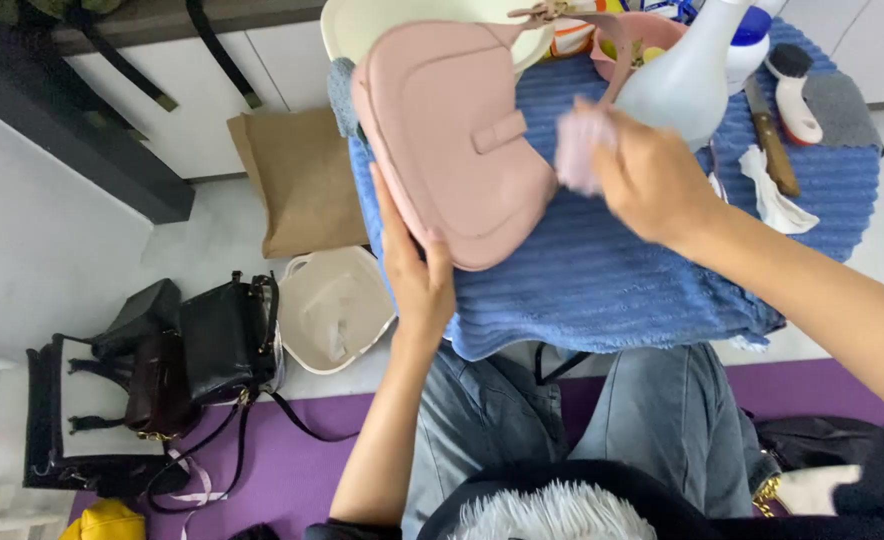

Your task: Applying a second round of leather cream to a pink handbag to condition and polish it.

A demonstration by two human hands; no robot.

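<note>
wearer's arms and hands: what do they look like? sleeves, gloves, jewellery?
Both forearms are bare up to the elbow, with no sleeves over them. The left hand and right hand wear no gloves. No rings, watch or bracelets show. Dark fabric sits at the right upper arm, at the frame's lower right corner.

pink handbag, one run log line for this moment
left hand: steadies pink leather handbag | right hand: pale cloth on bag | surface: blue ribbed towel

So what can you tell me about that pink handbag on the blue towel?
The pink handbag is a curved, saddle-shaped bag of smooth, leather-like material, with stitched seams and a small flap tab on its front. It looks tilted up on the ribbed blue towel. The left hand grips its lower edge, while the right hand presses a pale pink cloth against its right side. Its strap runs up toward the cream basin.
</note>
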